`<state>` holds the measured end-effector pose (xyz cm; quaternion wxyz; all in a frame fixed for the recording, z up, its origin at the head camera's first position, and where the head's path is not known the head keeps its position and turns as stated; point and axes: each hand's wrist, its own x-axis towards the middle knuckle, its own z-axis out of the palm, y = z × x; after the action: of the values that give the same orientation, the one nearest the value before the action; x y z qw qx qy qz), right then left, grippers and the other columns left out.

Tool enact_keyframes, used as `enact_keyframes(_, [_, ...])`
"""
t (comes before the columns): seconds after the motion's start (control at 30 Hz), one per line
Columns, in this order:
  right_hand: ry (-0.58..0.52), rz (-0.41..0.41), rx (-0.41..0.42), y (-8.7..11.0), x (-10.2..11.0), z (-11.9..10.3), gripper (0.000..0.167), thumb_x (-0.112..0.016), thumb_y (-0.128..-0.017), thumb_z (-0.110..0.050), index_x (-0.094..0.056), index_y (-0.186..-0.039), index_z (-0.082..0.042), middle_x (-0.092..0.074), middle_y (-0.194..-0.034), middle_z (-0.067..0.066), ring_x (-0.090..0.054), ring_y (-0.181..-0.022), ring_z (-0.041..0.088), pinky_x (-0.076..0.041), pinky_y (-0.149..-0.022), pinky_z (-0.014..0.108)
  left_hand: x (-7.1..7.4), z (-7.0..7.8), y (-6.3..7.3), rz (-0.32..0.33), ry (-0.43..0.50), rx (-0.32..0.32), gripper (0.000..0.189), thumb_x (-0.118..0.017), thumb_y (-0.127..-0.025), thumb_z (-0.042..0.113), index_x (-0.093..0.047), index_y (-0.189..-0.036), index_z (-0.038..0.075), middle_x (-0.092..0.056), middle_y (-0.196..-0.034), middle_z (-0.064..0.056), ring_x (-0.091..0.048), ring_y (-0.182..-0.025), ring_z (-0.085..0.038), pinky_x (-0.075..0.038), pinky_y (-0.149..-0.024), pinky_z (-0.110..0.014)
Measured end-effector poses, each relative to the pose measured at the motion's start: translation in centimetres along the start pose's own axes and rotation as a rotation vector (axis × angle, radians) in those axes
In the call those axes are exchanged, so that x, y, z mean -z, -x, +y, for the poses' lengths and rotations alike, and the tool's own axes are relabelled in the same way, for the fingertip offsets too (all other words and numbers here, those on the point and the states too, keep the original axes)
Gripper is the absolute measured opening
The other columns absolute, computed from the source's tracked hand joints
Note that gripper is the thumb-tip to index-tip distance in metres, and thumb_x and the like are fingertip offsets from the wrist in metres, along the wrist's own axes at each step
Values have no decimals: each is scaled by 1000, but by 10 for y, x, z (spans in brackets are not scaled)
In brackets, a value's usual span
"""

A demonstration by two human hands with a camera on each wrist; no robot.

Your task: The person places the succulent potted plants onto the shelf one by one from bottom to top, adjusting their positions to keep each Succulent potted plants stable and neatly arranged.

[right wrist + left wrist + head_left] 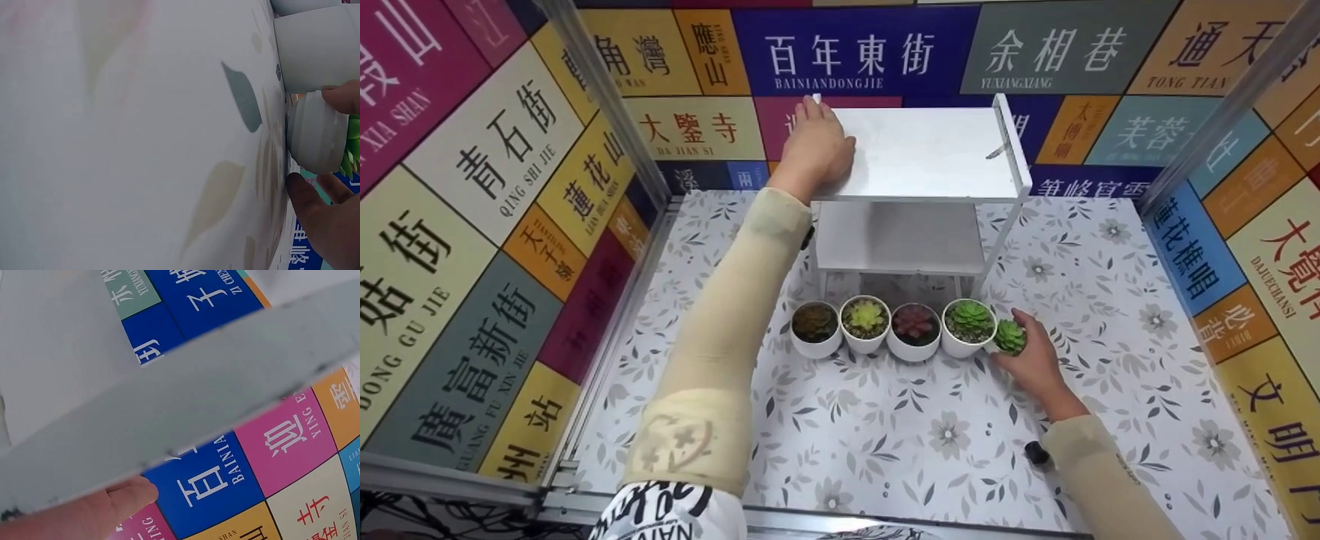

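Note:
A white two-tier shelf (pixel 922 150) stands at the back. My left hand (pixel 814 146) grips its left side panel, thumb on the inner side; in the left wrist view a blurred white panel edge (pixel 185 394) hides part of that hand. In front of the shelf, my right hand (pixel 1035 360) curls round a small green potted succulent (pixel 1009 337). In the right wrist view, the thumb touches the small ribbed white pot (pixel 318 132), which sits on the cloth, and the fingers are close to its other side. Beside it stands a larger potted green succulent (pixel 969 321).
Three more white pots extend the row leftward: a dark red plant (pixel 915 326), a yellow-green one (pixel 865 319) and a brown one (pixel 815 326). A leaf-patterned cloth (pixel 885 450) covers the table. Sign-printed walls (pixel 855 49) and metal posts surround it.

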<state>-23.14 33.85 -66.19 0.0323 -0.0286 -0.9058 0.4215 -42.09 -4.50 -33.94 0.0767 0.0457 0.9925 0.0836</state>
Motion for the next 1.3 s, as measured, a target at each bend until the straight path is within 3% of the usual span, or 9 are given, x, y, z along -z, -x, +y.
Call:
enact_keyframes(0.13, [1,-3,-2,-2,0,0,91,-82,-80,-9,-39,-160,-1,-48,-153,30,-47,-140,48,-36,-122,61,1,0,0,0,-21,-11,78,-30,-114,38,3,-166,-8,12,-176,-27,6,-167,-39,-6,-138,-43])
enact_keyframes(0.37, [37,-57,-41,-2,0,-1,92,-81,-84,-15,-36,-162,0,-44,-157,32,-42,-146,51,-32,-125,65,0,0,1,-10,-16,-1,82,-32,-113,44,4,-166,-8,14,-176,-26,8,-167,-37,-9,-138,-43])
enact_keyframes(0.53, [37,-44,-43,-2,0,0,88,-82,-84,-14,-39,-160,0,-46,-158,31,-44,-147,50,-33,-126,64,1,2,2,-20,-27,-9,82,-32,-114,44,5,-165,-8,16,-176,-25,9,-167,-38,-9,-137,-44])
enact_keyframes(0.97, [21,-21,-93,2,4,2,86,-85,-81,-15,-45,-157,-5,-53,-154,28,-48,-143,49,-36,-123,64,-5,-1,2,7,-61,-23,102,-37,-107,66,3,-166,-7,15,-175,-28,8,-167,-39,-9,-137,-43])
enact_keyframes(1.3, [-2,5,-157,5,12,-3,75,-85,-82,-18,-50,-146,2,-58,-143,28,-53,-134,45,-42,-118,59,-3,0,2,-12,-66,-6,107,-34,-105,73,7,-166,-6,16,-175,-27,9,-167,-38,-10,-138,-43])
